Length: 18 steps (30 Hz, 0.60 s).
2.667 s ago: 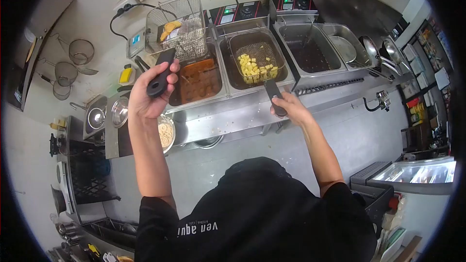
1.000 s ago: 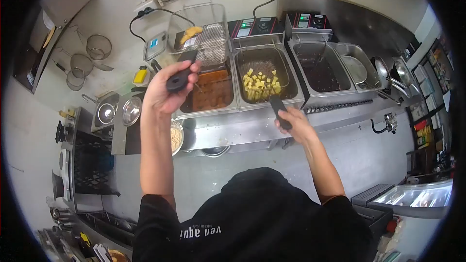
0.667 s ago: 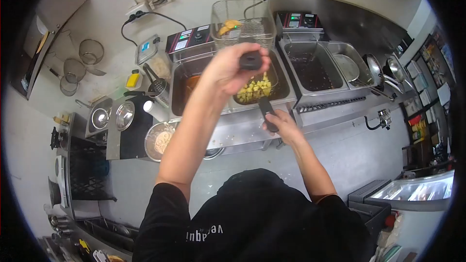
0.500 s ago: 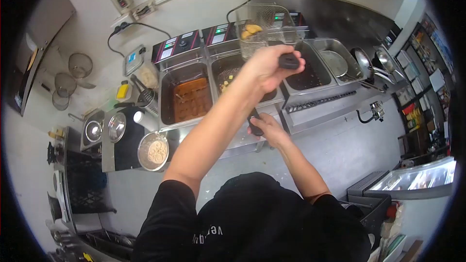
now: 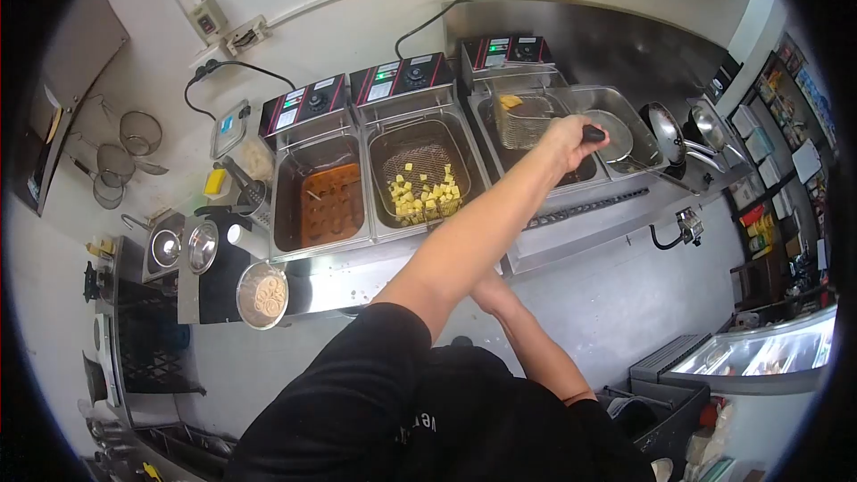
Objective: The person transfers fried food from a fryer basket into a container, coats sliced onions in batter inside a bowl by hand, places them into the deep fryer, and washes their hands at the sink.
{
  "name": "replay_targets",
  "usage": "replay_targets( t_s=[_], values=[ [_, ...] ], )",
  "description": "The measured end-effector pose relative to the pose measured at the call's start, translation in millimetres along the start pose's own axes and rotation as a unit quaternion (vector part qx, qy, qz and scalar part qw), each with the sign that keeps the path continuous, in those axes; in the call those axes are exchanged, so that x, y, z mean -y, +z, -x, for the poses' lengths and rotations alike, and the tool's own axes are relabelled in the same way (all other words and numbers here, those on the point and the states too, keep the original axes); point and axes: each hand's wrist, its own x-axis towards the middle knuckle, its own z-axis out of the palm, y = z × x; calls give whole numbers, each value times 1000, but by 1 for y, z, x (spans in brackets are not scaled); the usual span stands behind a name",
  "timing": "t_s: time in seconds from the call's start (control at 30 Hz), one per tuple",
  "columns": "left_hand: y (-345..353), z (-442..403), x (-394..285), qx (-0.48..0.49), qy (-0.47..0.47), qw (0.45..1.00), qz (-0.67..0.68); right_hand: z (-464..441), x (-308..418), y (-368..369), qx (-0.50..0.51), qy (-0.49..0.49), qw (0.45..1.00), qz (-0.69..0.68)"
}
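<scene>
My left hand [image 5: 571, 143] is closed round the black handle [image 5: 593, 134] of a wire fryer basket [image 5: 527, 129]. That basket sits low in the right fryer, with a few golden-yellow pieces [image 5: 511, 102] at its far end. Yellow cubes [image 5: 424, 201] lie in a second wire fryer basket [image 5: 412, 147] in the middle fryer. My right hand [image 5: 489, 293] is below, mostly covered by my left forearm. Its fingers are hidden, but it stays in line with the middle basket, whose handle it gripped a moment ago.
The left fryer [image 5: 330, 201] holds reddish-brown oil. A bowl of pale batter [image 5: 264, 296] and a white bottle [image 5: 247, 239] stand left of it. Pans [image 5: 662, 134] lie at the right. Several strainers [image 5: 116, 161] hang on the left wall. A drain tap [image 5: 689, 226] juts from the counter front.
The basket in my left hand has gone from raised above the fryers down into the right one. My left arm has swung rightward, uncovering the middle basket's cubes. The view has shifted too.
</scene>
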Motion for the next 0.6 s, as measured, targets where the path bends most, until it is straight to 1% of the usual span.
replay_targets(
  t_s=[0.07, 0.13, 0.17, 0.23, 0.27, 0.33, 0.37, 0.43, 0.47, 0.5, 0.53, 0.57, 0.6],
  values=[
    [2, -1, -1, 2, 2, 1000, 1, -1, 0, -7, -2, 17, 1000, -3],
    [5, -6, 4, -31, 2, 999, -6, -3, -3, -14, 10, 16, 1000, -20],
    [5, -9, 8, -32, -1, 999, -6, -3, -2, -16, 14, 15, 999, -26],
    [8, -13, 14, -26, 6, 1000, -14, -2, 3, -20, 8, -20, 1000, 20],
    [12, -14, 18, -26, 6, 1000, -13, -2, -2, -22, 8, -20, 1000, 20],
    [20, -14, 25, -64, 26, 997, 20, -4, -13, -24, -24, -163, 985, 51],
    [22, -15, 25, -64, 26, 997, 20, -5, -14, -28, -24, -163, 985, 51],
    [26, -19, 26, -64, 20, 997, 28, -3, 0, -34, 19, -37, 998, 37],
    [29, -26, 23, -62, 17, 998, 25, -3, 8, -37, 15, -39, 999, 36],
    [32, -34, 17, -42, 25, 997, 61, -4, 17, -38, 22, 15, 999, 27],
    [33, -40, 11, -23, 33, 994, 98, -5, 20, -39, 25, 44, 999, 21],
    [39, -37, 3, -21, 17, 993, 118, -7, 22, -40, 28, 72, 997, 15],
    [43, -31, 1, -22, 15, 993, 118, -8, 23, -41, 25, 79, 996, 26]
  ],
)
